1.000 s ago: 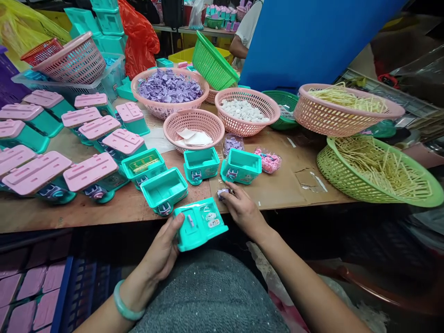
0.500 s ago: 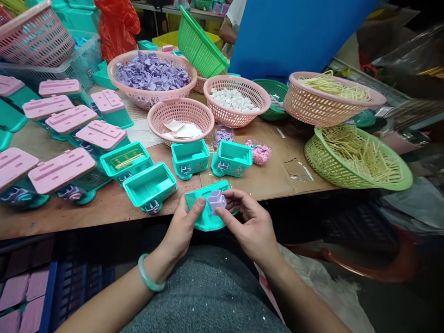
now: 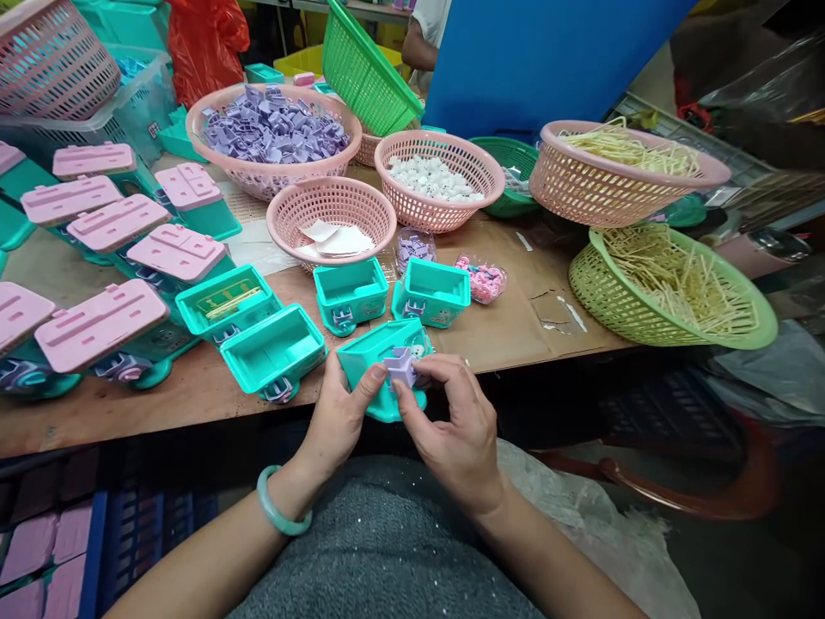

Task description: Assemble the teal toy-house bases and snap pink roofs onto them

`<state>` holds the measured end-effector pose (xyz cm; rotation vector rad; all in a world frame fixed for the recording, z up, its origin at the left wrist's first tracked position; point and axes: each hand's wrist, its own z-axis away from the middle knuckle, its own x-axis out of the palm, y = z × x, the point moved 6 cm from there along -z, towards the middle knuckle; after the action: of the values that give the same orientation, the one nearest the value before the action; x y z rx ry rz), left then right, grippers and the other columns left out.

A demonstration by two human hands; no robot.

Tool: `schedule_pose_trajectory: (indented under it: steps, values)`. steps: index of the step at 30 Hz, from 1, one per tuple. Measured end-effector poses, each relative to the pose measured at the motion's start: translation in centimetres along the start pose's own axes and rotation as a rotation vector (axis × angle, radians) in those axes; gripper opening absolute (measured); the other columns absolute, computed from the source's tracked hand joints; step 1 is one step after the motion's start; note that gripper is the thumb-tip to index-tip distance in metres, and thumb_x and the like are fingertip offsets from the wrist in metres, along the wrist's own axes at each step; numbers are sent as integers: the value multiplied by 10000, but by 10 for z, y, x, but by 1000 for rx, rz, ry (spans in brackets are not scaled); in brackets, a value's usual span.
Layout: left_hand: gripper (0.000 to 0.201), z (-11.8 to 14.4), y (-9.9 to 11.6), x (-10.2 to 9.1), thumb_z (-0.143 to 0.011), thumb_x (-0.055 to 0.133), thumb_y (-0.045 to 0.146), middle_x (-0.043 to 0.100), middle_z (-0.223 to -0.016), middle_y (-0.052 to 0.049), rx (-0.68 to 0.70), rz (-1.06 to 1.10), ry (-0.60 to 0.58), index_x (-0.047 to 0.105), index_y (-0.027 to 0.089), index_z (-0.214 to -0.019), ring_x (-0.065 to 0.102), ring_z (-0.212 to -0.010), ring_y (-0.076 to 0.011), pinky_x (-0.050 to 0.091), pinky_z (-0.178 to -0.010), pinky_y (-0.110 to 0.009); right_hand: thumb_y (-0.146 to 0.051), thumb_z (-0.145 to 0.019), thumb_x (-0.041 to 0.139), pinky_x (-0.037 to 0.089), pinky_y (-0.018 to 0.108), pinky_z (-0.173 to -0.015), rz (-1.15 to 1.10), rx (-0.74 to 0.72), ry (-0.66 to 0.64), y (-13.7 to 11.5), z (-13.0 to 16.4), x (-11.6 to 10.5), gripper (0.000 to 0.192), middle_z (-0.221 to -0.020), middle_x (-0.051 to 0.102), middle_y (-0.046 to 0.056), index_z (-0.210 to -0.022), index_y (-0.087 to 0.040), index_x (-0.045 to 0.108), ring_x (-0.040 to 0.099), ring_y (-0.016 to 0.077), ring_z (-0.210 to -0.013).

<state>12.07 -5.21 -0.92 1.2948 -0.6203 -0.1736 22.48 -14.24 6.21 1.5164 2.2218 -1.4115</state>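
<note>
My left hand [image 3: 341, 404] grips a teal plastic toy box [image 3: 367, 350] at the table's front edge, its thumb on the near side. A small purple plastic part [image 3: 400, 368] sits against the box's side, pinched between the thumb and forefinger of my right hand [image 3: 455, 421]. My left thumb tip also touches or nearly touches this part. A small white printed figure shows on the box near it. Just beyond stand teal open boxes with purple parts on their sides: one at left [image 3: 274, 348], one at centre [image 3: 351, 297] and one to its right [image 3: 431, 294].
Pink-lidded teal boxes [image 3: 103, 322] crowd the table's left. Behind are baskets of purple parts [image 3: 277, 129], white pieces [image 3: 431, 176] and white paper [image 3: 339, 236]. Baskets of pale yellow sticks [image 3: 676, 284] stand at right. A blue board [image 3: 547, 69] rises at the back, beside another person's arm [image 3: 418, 47].
The teal box has turned in my hands, bringing its printed side into view. My right hand has brought the purple part against that side. The camera view has shifted slightly.
</note>
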Motion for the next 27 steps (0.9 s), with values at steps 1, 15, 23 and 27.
schedule_pose_trajectory:
  steps: [1,15,23,27]
  values:
    - [487,0,0,-1,-895,720,467,676,-1358,-85,-2,-7,-1,555,219,-1280,625,-1269,-261,471,-1092,-392,-165,-928,665,607,333,-785,23,-24,3,-1,0,1,191,-953,665,55,-1077,-248,578,689,191,-882]
    - [540,-1,2,-5,-790,817,477,735,-1239,-80,-47,-34,-49,585,211,-1198,677,-1160,-275,519,-1012,-382,-125,-923,650,622,369,-723,151,-184,-24,-6,11,6,267,-1019,616,99,-1124,-259,537,653,207,-850]
    - [552,7,-2,-3,-819,799,440,674,-1321,-90,5,-131,-71,536,243,-1263,625,-1241,-288,498,-1050,-404,-138,-879,714,608,384,-868,-78,71,-66,15,29,-5,303,-1040,639,66,-1091,-261,536,686,218,-987]
    - [746,5,-5,-11,-763,856,376,543,-1482,-116,160,-349,-72,472,258,-1392,485,-1400,-327,382,-1169,-463,-113,-889,671,603,365,-862,-195,189,-18,33,47,0,326,-1057,627,71,-1139,-259,520,662,218,-1036]
